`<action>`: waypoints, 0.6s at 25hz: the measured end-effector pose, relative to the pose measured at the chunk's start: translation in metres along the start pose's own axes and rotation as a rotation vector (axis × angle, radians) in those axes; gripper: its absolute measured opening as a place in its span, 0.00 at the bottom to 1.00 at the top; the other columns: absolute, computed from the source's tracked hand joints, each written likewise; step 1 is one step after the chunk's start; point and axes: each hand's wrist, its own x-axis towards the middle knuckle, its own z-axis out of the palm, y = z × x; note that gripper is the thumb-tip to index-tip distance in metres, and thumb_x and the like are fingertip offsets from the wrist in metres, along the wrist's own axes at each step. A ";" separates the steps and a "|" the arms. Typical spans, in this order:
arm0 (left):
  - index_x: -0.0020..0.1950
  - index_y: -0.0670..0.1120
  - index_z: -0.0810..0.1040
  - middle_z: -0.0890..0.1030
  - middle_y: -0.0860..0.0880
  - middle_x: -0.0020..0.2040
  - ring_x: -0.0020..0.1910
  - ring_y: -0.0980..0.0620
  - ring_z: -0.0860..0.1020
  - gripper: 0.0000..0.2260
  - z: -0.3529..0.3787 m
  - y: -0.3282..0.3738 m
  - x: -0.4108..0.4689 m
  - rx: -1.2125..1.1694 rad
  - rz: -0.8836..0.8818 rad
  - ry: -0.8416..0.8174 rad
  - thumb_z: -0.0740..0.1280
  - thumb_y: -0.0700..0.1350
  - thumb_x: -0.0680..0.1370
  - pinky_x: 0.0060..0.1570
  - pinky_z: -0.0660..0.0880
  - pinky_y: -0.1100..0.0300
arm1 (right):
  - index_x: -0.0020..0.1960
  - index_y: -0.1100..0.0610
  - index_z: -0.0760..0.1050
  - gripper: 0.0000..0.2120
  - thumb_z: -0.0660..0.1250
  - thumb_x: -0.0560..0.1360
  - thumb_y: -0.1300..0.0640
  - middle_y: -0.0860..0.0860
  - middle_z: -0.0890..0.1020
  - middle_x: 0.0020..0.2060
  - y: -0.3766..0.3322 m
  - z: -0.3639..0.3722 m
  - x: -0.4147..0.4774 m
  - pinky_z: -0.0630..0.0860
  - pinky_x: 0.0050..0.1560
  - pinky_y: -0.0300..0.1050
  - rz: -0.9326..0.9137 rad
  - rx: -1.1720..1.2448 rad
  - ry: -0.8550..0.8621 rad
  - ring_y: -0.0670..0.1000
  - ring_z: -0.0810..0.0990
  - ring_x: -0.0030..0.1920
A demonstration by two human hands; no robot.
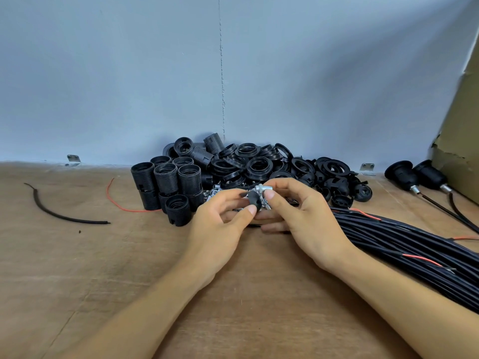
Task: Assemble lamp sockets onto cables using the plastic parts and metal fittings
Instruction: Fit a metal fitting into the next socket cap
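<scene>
My left hand (220, 224) pinches a small black plastic cap (253, 200) between thumb and fingers at the middle of the table. My right hand (298, 216) pinches a silver metal fitting (261, 189) that touches the top of the cap. Behind the hands lies a small heap of metal fittings (215, 194). Threaded black socket bodies (168, 182) stand to the left. A pile of black rings and caps (259, 161) lies against the wall. A bundle of black cables (404, 252) with red wire ends stretches to the right.
Two assembled sockets on cables (414, 174) lie at the far right beside a cardboard box (461, 130). A loose black cable piece (59, 213) and a red wire (121, 203) lie on the wooden table (103, 281) at the left. A blue wall stands behind.
</scene>
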 end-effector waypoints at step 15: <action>0.66 0.48 0.79 0.87 0.52 0.51 0.47 0.53 0.86 0.17 -0.003 0.000 0.003 -0.113 -0.026 -0.017 0.67 0.33 0.80 0.48 0.83 0.59 | 0.53 0.51 0.81 0.06 0.68 0.79 0.60 0.54 0.83 0.31 0.001 0.001 -0.005 0.82 0.36 0.41 -0.114 -0.314 0.063 0.52 0.83 0.31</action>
